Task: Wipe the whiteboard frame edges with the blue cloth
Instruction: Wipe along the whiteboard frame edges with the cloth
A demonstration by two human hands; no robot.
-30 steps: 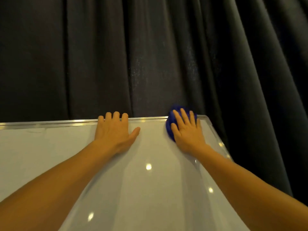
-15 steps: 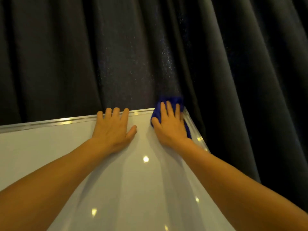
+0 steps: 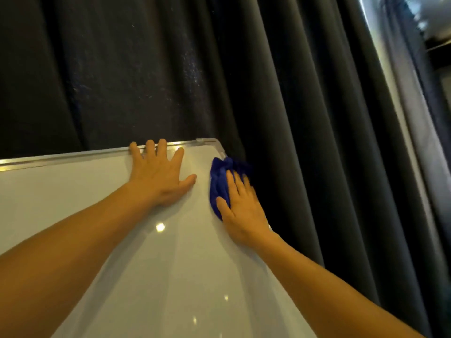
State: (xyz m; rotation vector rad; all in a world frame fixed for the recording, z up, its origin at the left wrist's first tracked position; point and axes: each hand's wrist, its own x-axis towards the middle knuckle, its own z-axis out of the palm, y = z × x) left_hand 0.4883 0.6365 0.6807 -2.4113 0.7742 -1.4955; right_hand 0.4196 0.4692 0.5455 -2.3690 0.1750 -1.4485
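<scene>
Pressing the soft blue cloth under my flat, spread right hand; it probably bunches, frame just beyond my fingertips.

Under the right hand, much of the blue cloth and the frame edge — hidden; whiteboard cut off left and below.

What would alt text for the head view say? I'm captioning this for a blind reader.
A right hand presses a blue cloth against the right frame edge of a whiteboard, just below its top corner. The left hand lies flat on the board, fingers on the top frame. Dark curtains hang behind.
</scene>
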